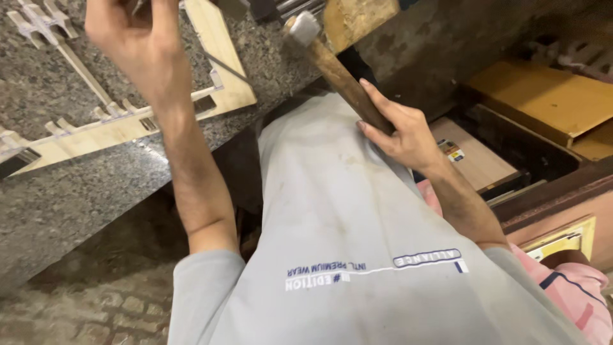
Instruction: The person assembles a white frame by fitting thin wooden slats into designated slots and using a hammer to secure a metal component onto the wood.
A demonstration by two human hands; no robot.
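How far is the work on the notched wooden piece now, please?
Done: the wooden frame on the granite slab already has notches cut. In hand: the right hand grips a hammer; the left hand is closed above the frame. What is left cannot be told.

A right hand (402,131) grips a wooden-handled hammer (332,67) while the left hand (137,45) is raised over notched plywood pieces (137,121) on a granite slab (70,191).
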